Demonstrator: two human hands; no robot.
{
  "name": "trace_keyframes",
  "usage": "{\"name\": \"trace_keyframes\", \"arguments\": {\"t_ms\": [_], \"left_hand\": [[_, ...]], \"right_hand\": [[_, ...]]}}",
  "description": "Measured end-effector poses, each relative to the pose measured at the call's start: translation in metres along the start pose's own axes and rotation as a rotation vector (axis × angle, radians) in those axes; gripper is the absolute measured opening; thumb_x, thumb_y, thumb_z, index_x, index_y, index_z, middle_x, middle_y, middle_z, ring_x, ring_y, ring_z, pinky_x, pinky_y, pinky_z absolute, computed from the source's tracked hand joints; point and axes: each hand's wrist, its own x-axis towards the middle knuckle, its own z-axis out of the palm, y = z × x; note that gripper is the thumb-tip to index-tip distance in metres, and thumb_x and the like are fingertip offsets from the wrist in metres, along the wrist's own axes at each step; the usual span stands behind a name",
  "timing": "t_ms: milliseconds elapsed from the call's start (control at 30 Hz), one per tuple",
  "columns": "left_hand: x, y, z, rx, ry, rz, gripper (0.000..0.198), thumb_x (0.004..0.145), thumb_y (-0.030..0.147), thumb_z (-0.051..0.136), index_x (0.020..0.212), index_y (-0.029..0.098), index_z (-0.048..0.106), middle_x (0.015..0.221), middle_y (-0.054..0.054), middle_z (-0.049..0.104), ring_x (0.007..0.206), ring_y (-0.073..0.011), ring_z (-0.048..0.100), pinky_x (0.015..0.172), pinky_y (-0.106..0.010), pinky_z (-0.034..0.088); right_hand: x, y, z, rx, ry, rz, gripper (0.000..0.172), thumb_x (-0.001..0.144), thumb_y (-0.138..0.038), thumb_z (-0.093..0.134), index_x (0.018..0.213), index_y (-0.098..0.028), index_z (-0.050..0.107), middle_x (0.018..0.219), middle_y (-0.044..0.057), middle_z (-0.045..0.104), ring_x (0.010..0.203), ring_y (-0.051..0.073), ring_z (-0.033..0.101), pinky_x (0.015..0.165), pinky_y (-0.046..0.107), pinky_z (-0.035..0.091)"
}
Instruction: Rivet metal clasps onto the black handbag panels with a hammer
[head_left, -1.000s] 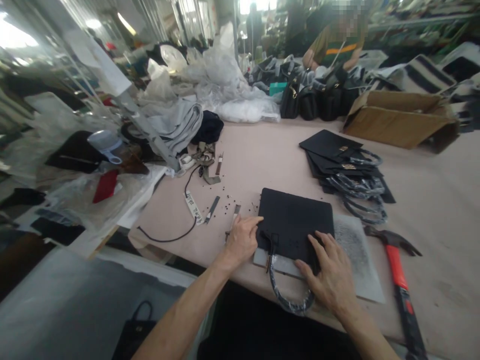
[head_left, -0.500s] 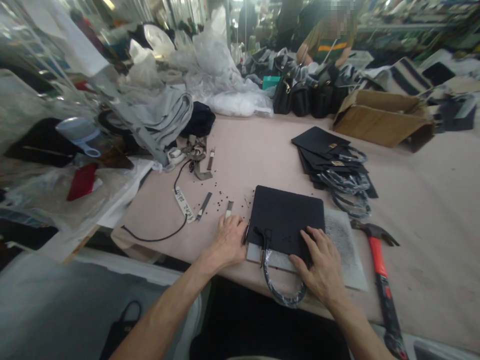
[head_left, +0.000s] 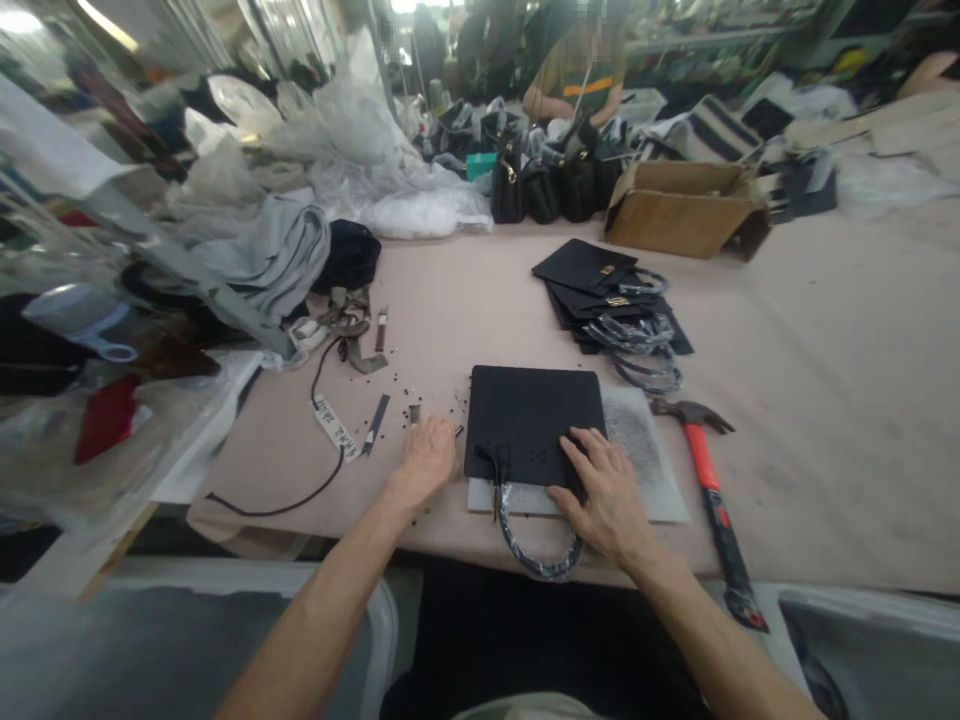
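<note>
Held Flat, Held Steady

In the lower centre of the frame, a worker's right hand (head_left: 604, 490) rests, fingers spread, on the lower right corner of a black panel (head_left: 536, 415) lying over a pale board (head_left: 649, 450). The left hand (head_left: 429, 460), apart from the right, curls over the table (head_left: 825, 400) left of the panel; whether it grips anything cannot be told. Good work here likely calls for light, even pressure, the panel flat on the board and its wrapped handle (head_left: 517, 545) clear toward the bottom edge.
</note>
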Motion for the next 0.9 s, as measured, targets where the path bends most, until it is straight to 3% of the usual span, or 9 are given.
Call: {"name": "trace_keyframes", "arguments": {"t_ms": [100, 200, 267, 333, 400, 467, 567, 700, 900], "left_hand": [[0.0, -0.004, -0.007, 0.035, -0.091, -0.064, 0.02, 0.085, 0.007, 0.049, 0.095, 0.013, 0.065, 0.101, -0.018, 0.071, 0.101, -0.0312, 0.067, 0.088, -0.038, 0.049], [-0.001, -0.01, -0.017, -0.035, -0.06, -0.154, 0.013, 0.087, 0.015, 0.049, 0.087, 0.016, 0.062, 0.08, -0.012, 0.069, 0.079, -0.0271, 0.069, 0.071, -0.034, 0.05], [-0.004, -0.009, -0.024, -0.312, 0.009, -0.228, 0.007, 0.084, 0.022, 0.055, 0.085, 0.018, 0.061, 0.071, -0.005, 0.066, 0.068, -0.0216, 0.066, 0.062, -0.029, 0.049], [-0.009, 0.001, -0.027, -0.725, 0.028, -0.277, 0.015, 0.079, 0.029, 0.063, 0.088, 0.017, 0.061, 0.066, 0.0, 0.062, 0.057, -0.0161, 0.061, 0.053, -0.024, 0.046], [-0.012, 0.018, -0.026, -1.073, -0.029, -0.278, 0.031, 0.073, 0.036, 0.071, 0.096, 0.016, 0.063, 0.065, 0.003, 0.061, 0.051, -0.0124, 0.056, 0.048, -0.022, 0.045], [-0.014, 0.039, -0.022, -1.269, -0.075, -0.258, 0.039, 0.069, 0.039, 0.075, 0.098, 0.015, 0.065, 0.067, 0.003, 0.062, 0.051, -0.0109, 0.057, 0.05, -0.022, 0.049], [-0.012, 0.064, -0.012, -1.249, -0.028, -0.146, 0.026, 0.076, 0.037, 0.073, 0.09, 0.015, 0.067, 0.073, 0.0, 0.067, 0.061, -0.0124, 0.064, 0.06, -0.024, 0.056], [-0.013, 0.076, 0.002, -1.023, 0.037, 0.057, 0.015, 0.091, 0.031, 0.06, 0.086, 0.018, 0.066, 0.081, -0.002, 0.072, 0.078, -0.0152, 0.07, 0.075, -0.026, 0.058], [-0.024, 0.076, 0.017, -1.04, 0.089, 0.051, 0.016, 0.095, 0.032, 0.058, 0.092, 0.018, 0.064, 0.088, -0.004, 0.075, 0.08, -0.0161, 0.074, 0.075, -0.028, 0.062]], "right_hand": [[-0.003, -0.001, -0.004, 0.044, -0.042, 0.001, 0.06, 0.088, -0.039, 0.062, 0.141, -0.013, 0.053, 0.151, 0.018, 0.049, 0.141, 0.039, 0.04, 0.114, 0.06, 0.034], [-0.006, -0.002, -0.009, 0.097, -0.041, -0.003, 0.062, 0.085, -0.037, 0.064, 0.141, -0.012, 0.054, 0.151, 0.019, 0.049, 0.139, 0.038, 0.042, 0.116, 0.06, 0.032], [-0.008, -0.002, -0.012, 0.139, -0.035, -0.014, 0.063, 0.083, -0.034, 0.066, 0.14, -0.011, 0.054, 0.149, 0.02, 0.05, 0.137, 0.037, 0.044, 0.116, 0.06, 0.03], [-0.009, -0.001, -0.016, 0.184, -0.048, -0.035, 0.063, 0.08, -0.031, 0.066, 0.138, -0.01, 0.055, 0.148, 0.02, 0.052, 0.135, 0.036, 0.046, 0.116, 0.06, 0.03], [-0.011, 0.0, -0.018, 0.216, -0.067, -0.059, 0.062, 0.079, -0.028, 0.064, 0.137, -0.01, 0.056, 0.147, 0.019, 0.052, 0.134, 0.035, 0.046, 0.115, 0.06, 0.03], [-0.013, 0.0, -0.019, 0.231, -0.08, -0.084, 0.063, 0.077, -0.024, 0.062, 0.138, -0.009, 0.055, 0.148, 0.019, 0.052, 0.135, 0.034, 0.045, 0.117, 0.059, 0.029], [-0.016, -0.004, -0.017, 0.218, -0.072, -0.085, 0.066, 0.077, -0.022, 0.062, 0.14, -0.008, 0.053, 0.15, 0.019, 0.049, 0.138, 0.034, 0.043, 0.12, 0.056, 0.025], [-0.015, -0.012, -0.012, 0.168, -0.055, -0.041, 0.065, 0.08, -0.03, 0.066, 0.14, -0.008, 0.053, 0.15, 0.02, 0.05, 0.137, 0.036, 0.043, 0.119, 0.056, 0.025], [-0.013, -0.017, -0.013, 0.159, -0.064, -0.008, 0.071, 0.082, -0.039, 0.069, 0.145, -0.012, 0.05, 0.151, 0.019, 0.049, 0.137, 0.038, 0.043, 0.118, 0.057, 0.025]]}}
